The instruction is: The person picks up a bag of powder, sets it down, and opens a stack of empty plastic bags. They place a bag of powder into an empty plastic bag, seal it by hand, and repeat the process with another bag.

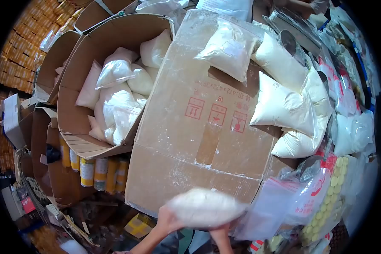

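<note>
A plump clear bag of white powder (205, 207), smeared by motion, is held at the front edge of a large flattened-top cardboard box (169, 156). My left hand (169, 219) grips the bag's left end. Under the bag's right part is my right hand (220, 228), its fingers mostly hidden behind the bag. Several similar filled bags (283, 99) lie piled on the right side of the box top, and a flatter sealed powder bag (228, 48) lies near its far edge. Nearest on the right is a stack of empty clear plastic bags (266, 203).
An open carton (67, 135) at left holds several powder bags (114, 93). Yellow-and-white cylinders (87, 171) stand below it. At right lie a metal scoop (288, 40), red-printed packaging (313, 194) and a pack of pale yellow discs (330, 192). Orange boxes (19, 46) are stacked far left.
</note>
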### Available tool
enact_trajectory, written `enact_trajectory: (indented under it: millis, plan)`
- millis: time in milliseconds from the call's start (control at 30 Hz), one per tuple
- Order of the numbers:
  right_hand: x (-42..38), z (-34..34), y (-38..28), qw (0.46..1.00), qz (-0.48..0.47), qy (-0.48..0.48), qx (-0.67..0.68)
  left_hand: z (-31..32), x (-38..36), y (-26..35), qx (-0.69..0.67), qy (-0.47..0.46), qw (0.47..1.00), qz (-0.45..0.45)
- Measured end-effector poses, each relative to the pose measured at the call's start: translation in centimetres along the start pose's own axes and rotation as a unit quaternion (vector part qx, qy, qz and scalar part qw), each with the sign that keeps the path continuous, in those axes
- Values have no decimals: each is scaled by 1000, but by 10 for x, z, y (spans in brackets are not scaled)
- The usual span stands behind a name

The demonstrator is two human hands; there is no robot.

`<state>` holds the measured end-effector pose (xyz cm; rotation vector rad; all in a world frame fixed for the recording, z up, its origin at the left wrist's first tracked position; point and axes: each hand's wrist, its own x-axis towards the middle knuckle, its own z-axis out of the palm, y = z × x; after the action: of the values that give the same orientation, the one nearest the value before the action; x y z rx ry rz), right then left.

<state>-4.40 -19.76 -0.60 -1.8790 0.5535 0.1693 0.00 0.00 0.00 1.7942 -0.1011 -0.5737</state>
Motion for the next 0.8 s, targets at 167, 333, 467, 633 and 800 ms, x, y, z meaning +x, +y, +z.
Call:
enact_trajectory:
  millis: [167, 333, 467, 633, 800]
  plan:
    - [62, -18, -51, 971, 237, -15, -11, 7, 61, 60, 116, 73, 956, -258]
    - [65, -28, -54, 984, 152, -46, 81, -2, 72, 50, -188, -12, 947, -260]
    - [86, -36, -58, 942, 139, -126, 280, -2, 88, 62, -334, -43, 920, -199]
    - [116, -36, -86, 887, 107, -136, 429, -12, 114, 67, -340, -49, 924, -167]
    - [177, -58, -140, 930, -134, -121, 320, -54, 196, 132, -246, -78, 966, -28]
